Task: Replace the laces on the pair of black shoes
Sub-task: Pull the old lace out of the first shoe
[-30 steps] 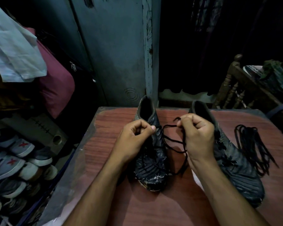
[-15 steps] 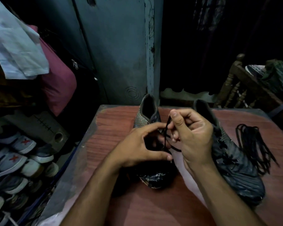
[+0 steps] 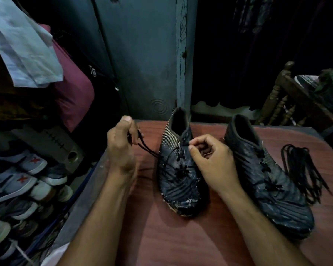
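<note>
On your far left, lots of sneakers (image 3: 17,181) are piled low beside the table (image 3: 181,237); a white cloth (image 3: 25,52) and a pink bag (image 3: 73,95) hang above them. Your left hand (image 3: 121,148) is up over the table's left edge, and its fingers pinch a black lace (image 3: 148,149); the lace runs tight from your hand to the left shoe (image 3: 179,169). The left shoe sits on the table with its toe pointing at you; your right hand (image 3: 212,160) rests on that shoe, fingers curled at the eyelets, but I cannot tell if it grips anything. The right shoe (image 3: 267,179) lies just beside it; a bunch of loose black laces (image 3: 302,169) lies on the table to its right.
</note>
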### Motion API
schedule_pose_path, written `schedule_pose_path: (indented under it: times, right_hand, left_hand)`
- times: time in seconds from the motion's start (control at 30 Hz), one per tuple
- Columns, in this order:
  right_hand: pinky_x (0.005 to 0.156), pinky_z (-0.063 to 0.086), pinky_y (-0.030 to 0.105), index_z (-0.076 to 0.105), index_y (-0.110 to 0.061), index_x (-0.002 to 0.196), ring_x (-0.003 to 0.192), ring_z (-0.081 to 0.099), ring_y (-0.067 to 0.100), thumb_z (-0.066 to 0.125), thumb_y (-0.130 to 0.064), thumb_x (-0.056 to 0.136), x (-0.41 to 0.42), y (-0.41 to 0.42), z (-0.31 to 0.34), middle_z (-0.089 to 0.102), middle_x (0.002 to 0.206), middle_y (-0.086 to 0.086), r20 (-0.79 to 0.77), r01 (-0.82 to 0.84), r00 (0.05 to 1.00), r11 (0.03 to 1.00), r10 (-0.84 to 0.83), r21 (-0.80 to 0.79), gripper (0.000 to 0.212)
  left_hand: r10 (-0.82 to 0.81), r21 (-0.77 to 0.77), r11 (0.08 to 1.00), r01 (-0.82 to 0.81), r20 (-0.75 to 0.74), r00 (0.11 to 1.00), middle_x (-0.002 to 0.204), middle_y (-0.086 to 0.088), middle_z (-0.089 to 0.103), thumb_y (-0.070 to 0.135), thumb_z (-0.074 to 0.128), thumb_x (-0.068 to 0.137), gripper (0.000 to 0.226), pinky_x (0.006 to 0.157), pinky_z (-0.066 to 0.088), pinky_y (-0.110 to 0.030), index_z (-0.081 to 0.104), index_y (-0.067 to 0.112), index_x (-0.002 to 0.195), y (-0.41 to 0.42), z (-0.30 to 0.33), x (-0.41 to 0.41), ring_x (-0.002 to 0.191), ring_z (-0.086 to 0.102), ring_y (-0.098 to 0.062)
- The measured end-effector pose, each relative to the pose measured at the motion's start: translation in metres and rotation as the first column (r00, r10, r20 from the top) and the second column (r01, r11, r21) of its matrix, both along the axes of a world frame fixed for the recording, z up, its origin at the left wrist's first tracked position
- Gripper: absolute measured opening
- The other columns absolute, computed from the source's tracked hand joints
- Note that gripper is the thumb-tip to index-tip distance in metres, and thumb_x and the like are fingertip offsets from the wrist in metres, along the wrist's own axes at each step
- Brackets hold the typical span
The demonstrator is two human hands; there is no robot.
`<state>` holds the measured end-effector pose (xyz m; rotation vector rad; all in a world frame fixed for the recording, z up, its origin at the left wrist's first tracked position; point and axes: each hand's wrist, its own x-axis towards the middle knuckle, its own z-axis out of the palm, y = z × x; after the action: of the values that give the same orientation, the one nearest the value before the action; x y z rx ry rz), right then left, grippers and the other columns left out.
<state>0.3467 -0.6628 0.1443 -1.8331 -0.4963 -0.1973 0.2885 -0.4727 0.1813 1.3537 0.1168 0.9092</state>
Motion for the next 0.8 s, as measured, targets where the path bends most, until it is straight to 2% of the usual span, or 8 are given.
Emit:
schedule_pose_path:
  times: [0.1, 0.23, 0.33, 0.43, 0.53, 0.6, 0.73, 0.8]
  right_hand:
    - [0.068, 0.045, 0.017, 0.068, -0.032, 0.087, 0.072, 0.056, 0.007, 0.08, -0.02, 0.083, 0.0, -0.001, -0.002, 0.061, 0.081, -0.009, 0.033, -0.051, 0.998, 0.986, 0.057, -0.159, 0.017]
    - [0.072, 0.041, 0.011, 0.069, -0.037, 0.094, 0.08, 0.055, 0.003, 0.08, -0.021, 0.084, 0.003, -0.004, -0.005, 0.052, 0.086, -0.013, 0.09, -0.066, 0.992, 0.961, 0.094, -0.268, 0.022]
    - [0.082, 0.048, 0.023, 0.072, -0.034, 0.102, 0.087, 0.057, 0.002, 0.077, -0.021, 0.088, 0.005, -0.006, -0.005, 0.055, 0.093, -0.013, 0.118, -0.057, 0.988, 0.954, 0.095, -0.294, 0.02]
    - [0.089, 0.052, 0.033, 0.074, -0.029, 0.11, 0.095, 0.058, 0.007, 0.074, -0.021, 0.091, 0.007, -0.009, -0.003, 0.055, 0.098, -0.011, 0.158, -0.032, 0.983, 0.938, 0.092, -0.345, 0.02]
    - [0.091, 0.052, 0.041, 0.074, -0.026, 0.113, 0.099, 0.057, 0.014, 0.072, -0.021, 0.092, 0.007, -0.009, -0.002, 0.053, 0.098, -0.009, 0.203, -0.005, 0.975, 0.921, 0.091, -0.39, 0.022]
    - [0.091, 0.051, 0.042, 0.073, -0.025, 0.114, 0.098, 0.054, 0.015, 0.071, -0.02, 0.093, 0.005, -0.008, -0.001, 0.051, 0.097, -0.01, 0.242, 0.017, 0.966, 0.906, 0.095, -0.423, 0.022]
    - [0.091, 0.049, 0.038, 0.074, -0.027, 0.111, 0.097, 0.05, 0.013, 0.071, -0.023, 0.092, 0.004, -0.009, 0.0, 0.048, 0.094, -0.012, 0.257, 0.029, 0.962, 0.899, 0.094, -0.438, 0.019]
    - [0.092, 0.049, 0.039, 0.075, -0.029, 0.109, 0.097, 0.051, 0.013, 0.074, -0.026, 0.09, 0.005, -0.008, -0.001, 0.048, 0.093, -0.013, 0.234, 0.016, 0.968, 0.903, 0.094, -0.429, 0.02]
  left_hand:
    - [0.078, 0.077, 0.994, -0.073, -0.063, 0.995, 0.062, -0.006, 0.043, 0.038, 0.056, 0.087, 0.027, 0.064, 0.043, -0.037, 0.048, 0.019, 0.069, -0.003, -0.004, 0.004, 0.059, 0.047, -0.023]
    - [0.12, 0.441, 0.897, 0.018, -0.283, 0.952, 0.064, 0.005, 0.049, 0.029, 0.072, 0.09, 0.02, 0.053, 0.041, -0.027, 0.054, 0.024, 0.097, -0.01, -0.016, 0.007, 0.052, 0.049, -0.011]
    - [0.214, 0.764, 0.636, 0.112, -0.314, 0.925, 0.084, 0.015, 0.048, 0.036, 0.076, 0.083, 0.017, 0.071, 0.032, -0.005, 0.067, 0.029, 0.096, -0.012, -0.021, 0.006, 0.079, 0.049, -0.001]
    - [0.238, 0.873, 0.476, 0.11, -0.249, 0.939, 0.123, 0.004, 0.048, 0.051, 0.071, 0.076, 0.04, 0.1, 0.02, -0.004, 0.072, 0.031, 0.111, -0.009, -0.025, 0.008, 0.116, 0.045, -0.013]
    - [0.122, 0.871, 0.43, 0.238, -0.317, 0.941, 0.135, 0.005, 0.05, 0.062, 0.071, 0.075, 0.06, 0.106, 0.03, -0.016, 0.067, 0.031, 0.126, -0.011, -0.028, 0.009, 0.125, 0.048, -0.014]
    - [0.081, 0.849, 0.419, 0.323, -0.389, 0.918, 0.134, 0.009, 0.052, 0.056, 0.07, 0.076, 0.059, 0.106, 0.03, -0.013, 0.065, 0.031, 0.129, -0.012, -0.031, 0.011, 0.125, 0.049, -0.012]
    - [0.068, 0.816, 0.5, 0.291, -0.372, 0.926, 0.123, 0.008, 0.061, 0.014, 0.063, 0.074, 0.036, 0.101, 0.032, -0.006, 0.075, 0.024, 0.106, -0.014, -0.033, 0.014, 0.115, 0.055, -0.004]
    - [0.104, 0.8, 0.549, 0.244, -0.354, 0.929, 0.107, 0.011, 0.065, 0.003, 0.059, 0.072, 0.033, 0.088, 0.039, -0.006, 0.076, 0.024, 0.091, -0.012, -0.033, 0.014, 0.099, 0.057, 0.0]
